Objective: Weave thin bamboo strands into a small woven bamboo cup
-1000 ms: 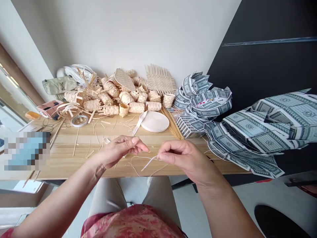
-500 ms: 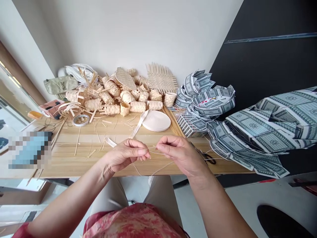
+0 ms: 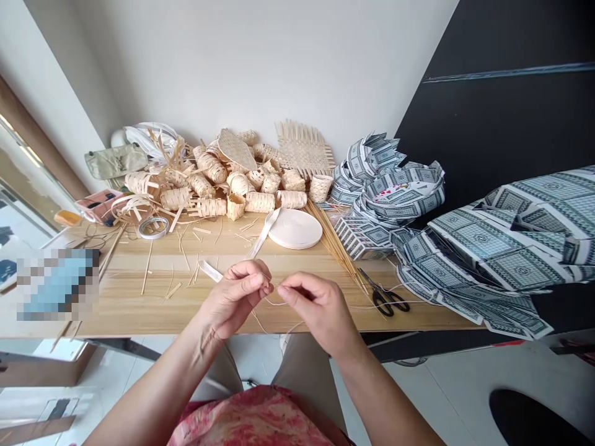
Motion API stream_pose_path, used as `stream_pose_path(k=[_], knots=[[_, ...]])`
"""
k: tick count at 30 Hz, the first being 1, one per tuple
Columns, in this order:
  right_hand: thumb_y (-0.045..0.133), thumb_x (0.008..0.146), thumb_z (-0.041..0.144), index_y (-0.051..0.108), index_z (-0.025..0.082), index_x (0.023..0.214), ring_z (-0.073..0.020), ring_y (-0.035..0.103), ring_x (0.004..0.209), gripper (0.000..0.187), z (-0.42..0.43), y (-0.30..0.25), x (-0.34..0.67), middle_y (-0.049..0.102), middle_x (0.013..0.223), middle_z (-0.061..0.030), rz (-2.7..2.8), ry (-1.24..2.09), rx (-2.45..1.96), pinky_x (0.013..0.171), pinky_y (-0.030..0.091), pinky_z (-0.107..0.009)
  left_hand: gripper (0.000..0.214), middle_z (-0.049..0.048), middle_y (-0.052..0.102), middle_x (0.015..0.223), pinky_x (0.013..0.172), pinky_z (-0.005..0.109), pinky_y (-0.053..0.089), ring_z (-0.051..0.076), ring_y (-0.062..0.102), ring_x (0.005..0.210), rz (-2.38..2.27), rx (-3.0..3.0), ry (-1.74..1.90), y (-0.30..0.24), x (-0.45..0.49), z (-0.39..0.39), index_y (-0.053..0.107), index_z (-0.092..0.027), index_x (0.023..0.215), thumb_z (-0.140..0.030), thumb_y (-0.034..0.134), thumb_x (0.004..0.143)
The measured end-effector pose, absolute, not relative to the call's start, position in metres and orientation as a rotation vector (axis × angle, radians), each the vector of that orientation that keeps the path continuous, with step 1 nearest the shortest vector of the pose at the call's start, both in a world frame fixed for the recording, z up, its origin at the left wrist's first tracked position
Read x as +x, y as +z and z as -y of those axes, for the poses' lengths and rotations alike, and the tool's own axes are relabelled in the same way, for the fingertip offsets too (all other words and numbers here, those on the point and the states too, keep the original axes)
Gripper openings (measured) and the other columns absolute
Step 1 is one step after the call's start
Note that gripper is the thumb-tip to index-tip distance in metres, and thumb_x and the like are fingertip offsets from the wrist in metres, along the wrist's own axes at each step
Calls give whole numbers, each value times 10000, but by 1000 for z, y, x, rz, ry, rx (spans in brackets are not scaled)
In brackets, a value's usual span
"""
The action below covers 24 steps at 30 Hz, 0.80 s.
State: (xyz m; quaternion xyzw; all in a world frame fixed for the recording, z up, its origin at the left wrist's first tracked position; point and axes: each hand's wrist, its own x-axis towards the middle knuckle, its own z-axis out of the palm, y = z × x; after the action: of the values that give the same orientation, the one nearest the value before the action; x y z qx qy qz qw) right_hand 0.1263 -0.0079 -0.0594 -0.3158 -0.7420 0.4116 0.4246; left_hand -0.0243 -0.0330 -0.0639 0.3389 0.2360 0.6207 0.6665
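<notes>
My left hand (image 3: pixel 235 298) and my right hand (image 3: pixel 313 310) are close together above the front of a light wooden table (image 3: pixel 139 303). The fingertips of each hand pinch a thin pale strand (image 3: pixel 279 302) of fibre, which runs between them and hangs in loose loops below. A flat white strip (image 3: pixel 210 271) sticks out past my left hand. Black-handled scissors (image 3: pixel 385 300) lie on the table to the right of my right hand.
Woven bamboo baskets and loose strips (image 3: pixel 209 186) are heaped at the back, next to a woven mat (image 3: pixel 304 148). A white ribbon roll (image 3: pixel 295 228), a tape roll (image 3: pixel 153 227), bamboo sticks (image 3: pixel 337 248) and woven playing-card pieces (image 3: pixel 502 248) also lie there.
My right hand has moved left, closer to my left hand, and no longer covers the scissors. The view has shifted slightly, and the strand now runs in a shorter span between my fingers.
</notes>
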Motion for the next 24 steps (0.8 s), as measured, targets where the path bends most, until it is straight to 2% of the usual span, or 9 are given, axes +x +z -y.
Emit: stream_pose_path(k=[3, 6, 10, 16, 21, 24], knots=[[490, 841, 138, 552, 167, 638, -95, 437, 551, 214, 20, -63, 119, 496, 584, 15, 2009, 629, -709, 535, 332, -219, 251, -21, 488, 618, 608, 199, 385, 81, 458, 618, -579, 762, 1485, -65, -18, 34, 600, -151, 548, -306, 776, 637], [463, 846, 95, 533, 168, 626, -87, 425, 536, 242, 27, -61, 115, 479, 574, 18, 2045, 544, -627, 524, 329, -211, 211, -21, 502, 615, 628, 213, 386, 91, 457, 630, -781, 898, 1618, -69, -14, 35, 627, -167, 552, -295, 769, 643], [516, 834, 167, 554, 173, 664, -88, 409, 528, 174, 28, -56, 117, 477, 578, 27, 1899, 849, -700, 506, 325, -213, 103, 21, 607, 682, 667, 257, 423, 136, 540, 685, -1116, 1431, 1664, -73, -16, 35, 702, -190, 677, -257, 676, 751], [592, 770, 329, 522, 173, 602, -83, 267, 497, 240, 19, -56, 125, 327, 528, 47, 1513, 1407, -831, 464, 229, -233, 175, 60, 630, 797, 670, 250, 447, 151, 580, 751, -1259, 2079, 1533, -78, -25, 37, 680, -195, 866, -194, 504, 868], [611, 741, 310, 504, 171, 572, -80, 231, 505, 244, 18, -54, 127, 314, 527, 50, 1458, 1527, -814, 475, 199, -241, 211, 75, 625, 850, 713, 256, 431, 159, 546, 778, -1215, 2340, 1362, -77, -29, 42, 663, -203, 957, -159, 472, 878], [605, 743, 286, 503, 169, 558, -83, 247, 514, 242, 19, -52, 128, 325, 528, 47, 1525, 1491, -833, 487, 205, -245, 190, 61, 616, 772, 688, 260, 419, 161, 536, 737, -1259, 2342, 1357, -74, -30, 42, 680, -208, 871, -177, 492, 870]])
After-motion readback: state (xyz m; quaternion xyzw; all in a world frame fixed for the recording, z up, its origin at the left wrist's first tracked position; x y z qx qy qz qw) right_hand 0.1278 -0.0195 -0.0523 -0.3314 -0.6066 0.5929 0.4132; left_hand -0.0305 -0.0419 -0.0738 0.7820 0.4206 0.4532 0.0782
